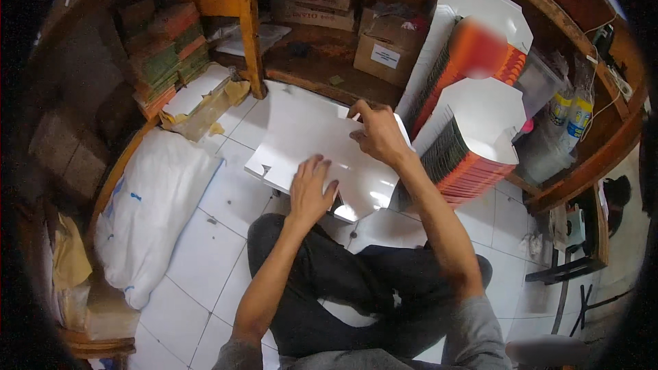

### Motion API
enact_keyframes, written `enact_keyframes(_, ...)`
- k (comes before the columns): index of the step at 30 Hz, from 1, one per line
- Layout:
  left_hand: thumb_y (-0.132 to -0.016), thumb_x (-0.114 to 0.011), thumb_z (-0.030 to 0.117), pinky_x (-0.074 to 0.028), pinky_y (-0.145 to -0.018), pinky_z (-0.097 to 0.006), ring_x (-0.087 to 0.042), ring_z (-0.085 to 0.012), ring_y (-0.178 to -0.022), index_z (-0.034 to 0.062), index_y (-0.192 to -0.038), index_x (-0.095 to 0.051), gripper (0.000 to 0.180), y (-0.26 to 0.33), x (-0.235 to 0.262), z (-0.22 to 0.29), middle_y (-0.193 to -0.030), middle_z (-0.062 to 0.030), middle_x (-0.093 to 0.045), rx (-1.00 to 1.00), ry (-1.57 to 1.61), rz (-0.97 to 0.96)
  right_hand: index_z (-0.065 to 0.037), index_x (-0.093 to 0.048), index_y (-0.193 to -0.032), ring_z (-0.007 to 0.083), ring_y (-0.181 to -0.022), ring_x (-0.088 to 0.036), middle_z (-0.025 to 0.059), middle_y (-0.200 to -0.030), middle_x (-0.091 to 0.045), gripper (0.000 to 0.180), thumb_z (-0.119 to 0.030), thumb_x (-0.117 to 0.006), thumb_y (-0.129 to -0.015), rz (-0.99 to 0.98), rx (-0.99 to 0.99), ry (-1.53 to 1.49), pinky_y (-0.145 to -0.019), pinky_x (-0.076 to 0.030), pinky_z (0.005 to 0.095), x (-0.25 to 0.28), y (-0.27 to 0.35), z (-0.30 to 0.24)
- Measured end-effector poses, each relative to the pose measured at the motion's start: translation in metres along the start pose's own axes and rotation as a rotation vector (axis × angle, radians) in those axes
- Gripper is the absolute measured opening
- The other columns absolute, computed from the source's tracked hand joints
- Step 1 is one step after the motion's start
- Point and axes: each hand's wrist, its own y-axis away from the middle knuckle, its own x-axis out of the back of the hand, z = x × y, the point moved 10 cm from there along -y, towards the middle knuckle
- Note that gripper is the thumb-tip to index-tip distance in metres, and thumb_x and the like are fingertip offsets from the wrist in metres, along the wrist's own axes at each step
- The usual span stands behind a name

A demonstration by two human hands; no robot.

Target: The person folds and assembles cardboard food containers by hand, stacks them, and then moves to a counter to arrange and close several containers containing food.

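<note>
Pressing the flat white carton blank point(312, 144) down, the left hand point(310, 190) lies open-palmed while the right hand point(377, 133) pinches its far edge, steadying the sheet.

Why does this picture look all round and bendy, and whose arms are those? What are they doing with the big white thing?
The picture comes from a small camera worn on a person's head, looking down. Its wide lens bends straight lines near the edges, so the view looks round. The arms belong to that person, who sits cross-legged on a white tiled floor. The left hand presses flat on a white cardboard sheet lying on the floor. The right hand pinches the sheet's far edge. To the right stand stacks of flat boxes, white on one face with orange edges. To the left lies a big white sack, and brown cardboard boxes sit on a wooden shelf behind.
</note>
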Motion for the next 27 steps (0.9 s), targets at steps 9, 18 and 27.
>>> enact_keyframes(9, -0.092, -0.073, 0.016, -0.049, -0.102, -0.039, -0.056, -0.0182, -0.121, 0.0074, -0.138, -0.049, 0.053, 0.016, 0.08, 0.011, -0.132, -0.0074, -0.057, 0.579, 1.622, 0.319, -0.009, -0.073, -0.101, 0.0215, -0.07, -0.061, 0.003, -0.076, -0.065, 0.028, -0.005, -0.071, -0.074, 0.306, 0.416, 0.202, -0.096, -0.048, 0.043, 0.094, 0.085, -0.15)
enact_keyframes(18, -0.088, -0.077, 0.002, -0.051, -0.077, -0.022, -0.064, -0.0078, -0.081, -0.0033, -0.104, -0.069, 0.019, -0.011, 0.103, 0.064, -0.097, -0.004, -0.072, 0.121, 1.131, 0.57, 0.0, -0.064, -0.105, 0.0247, -0.074, -0.064, 0.0101, -0.084, -0.065, 0.025, 0.003, -0.071, -0.081, 0.5, -0.357, -0.581, -0.086, -0.049, 0.0446, 0.099, 0.09, -0.042)
enact_keyframes(27, -0.088, -0.061, -0.014, -0.053, -0.071, -0.023, -0.063, -0.0123, -0.09, -0.0087, -0.099, -0.066, 0.014, -0.048, 0.056, 0.091, -0.1, -0.0072, -0.064, 0.117, 1.065, 0.306, -0.001, -0.065, -0.124, 0.0281, -0.082, -0.063, 0.0101, -0.089, -0.066, 0.051, 0.01, -0.064, -0.074, 0.503, -0.11, -0.001, -0.099, -0.043, 0.0475, 0.071, 0.14, -0.081)
